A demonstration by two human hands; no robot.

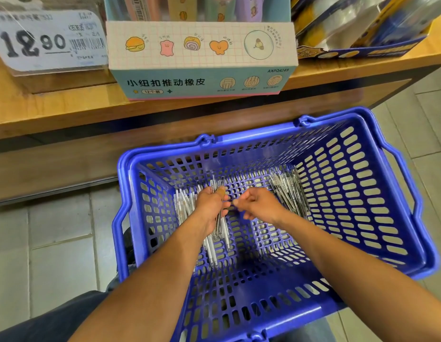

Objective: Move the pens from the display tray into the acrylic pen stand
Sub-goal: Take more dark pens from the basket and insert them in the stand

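gathering pens from the blue basket (362, 193)
left hand (209, 208) fingers clamp a pen bunch (220, 230); right hand (259, 206) curls empty. no acrylic stand visible; loose pens (288, 191) remain, so early.

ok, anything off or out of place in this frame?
Yes. The pens lie loose in a blue shopping basket, not a tray; no acrylic stand shows. The left hand grips a bundle; the right hand holds nothing visible.

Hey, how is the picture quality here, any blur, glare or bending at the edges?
Head view: the price tag and the boxes at upper right are smeared; the shelf edge bows from wide-angle distortion; the pens in the left hand and the blue basket are fairly sharp; lighting is even.
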